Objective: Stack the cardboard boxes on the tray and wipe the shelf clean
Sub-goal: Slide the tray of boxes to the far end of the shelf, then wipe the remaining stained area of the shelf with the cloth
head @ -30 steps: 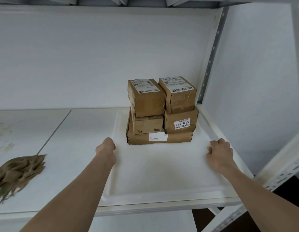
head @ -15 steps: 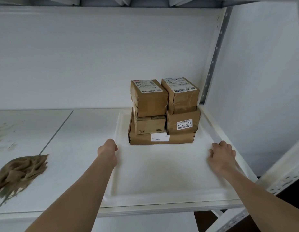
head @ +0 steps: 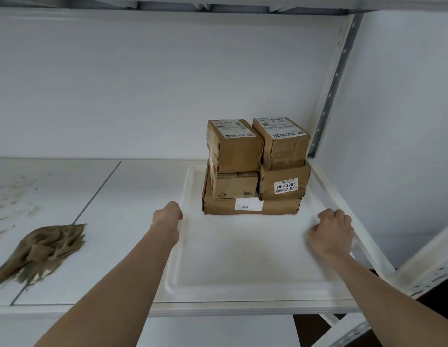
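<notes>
A white tray [head: 243, 281] lies on the right part of the white shelf [head: 132, 186]. Several brown cardboard boxes [head: 255, 169] stand stacked at the tray's far end, a flat one at the bottom and smaller ones in two columns on top. My left hand [head: 168, 217] grips the tray's left rim, fingers curled over it. Over at the tray's right rim my right hand [head: 332, 232] holds on in the same way. A crumpled brown cloth [head: 46, 245] lies on the shelf at the left.
Brownish dirt smears [head: 10, 196] mark the shelf's far left. A grey perforated upright [head: 330, 93] stands at the back right, with a white wall beside it. Another shelf board runs overhead. A lower shelf rail [head: 418, 284] shows at the bottom right.
Both hands keep their hold on the tray's rims. The tray with the boxes sits slightly further right in the view; the hands have barely shifted.
</notes>
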Motion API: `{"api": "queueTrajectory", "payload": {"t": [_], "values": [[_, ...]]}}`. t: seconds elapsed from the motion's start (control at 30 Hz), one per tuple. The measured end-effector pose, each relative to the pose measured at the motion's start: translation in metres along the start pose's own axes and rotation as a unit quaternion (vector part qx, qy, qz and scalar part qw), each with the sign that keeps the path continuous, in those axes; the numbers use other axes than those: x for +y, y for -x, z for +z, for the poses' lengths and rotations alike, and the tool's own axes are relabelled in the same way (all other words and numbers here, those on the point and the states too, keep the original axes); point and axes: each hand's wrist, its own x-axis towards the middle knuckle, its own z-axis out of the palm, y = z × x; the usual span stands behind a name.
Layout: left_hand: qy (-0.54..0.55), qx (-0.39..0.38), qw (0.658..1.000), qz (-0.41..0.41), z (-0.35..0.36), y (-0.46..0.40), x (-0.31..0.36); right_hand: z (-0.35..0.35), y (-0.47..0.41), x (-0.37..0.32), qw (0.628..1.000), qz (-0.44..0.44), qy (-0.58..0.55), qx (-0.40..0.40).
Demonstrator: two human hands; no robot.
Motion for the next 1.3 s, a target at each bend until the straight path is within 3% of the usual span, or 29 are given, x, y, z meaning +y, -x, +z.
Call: {"api": "queueTrajectory", "payload": {"t": [0.3, 0.5, 0.83, 1.0, 1.07, 1.3], "values": [[-0.093, -0.082, 0.992, 0.001, -0.050, -0.008, 0.015, 0.001, 0.040, -0.050, 0.973, -0.105, -0.197, 0.065], [-0.110, -0.058, 0.991, 0.047, -0.123, -0.020, 0.029, 0.007, 0.075, -0.129, 0.951, -0.181, -0.239, 0.068], [-0.121, -0.031, 0.991, 0.045, -0.266, -0.050, 0.030, 0.020, 0.156, -0.272, 0.911, -0.278, -0.282, -0.115], [-0.126, -0.035, 0.991, 0.021, -0.317, -0.069, 0.024, 0.041, 0.200, -0.341, 0.878, -0.293, -0.194, -0.326], [-0.133, -0.039, 0.990, 0.007, -0.333, -0.081, 0.022, 0.049, 0.218, -0.362, 0.861, -0.293, -0.177, -0.376], [-0.210, -0.096, 0.972, 0.039, -0.353, -0.096, 0.020, 0.072, 0.239, -0.415, 0.848, -0.312, -0.187, -0.386]]}}
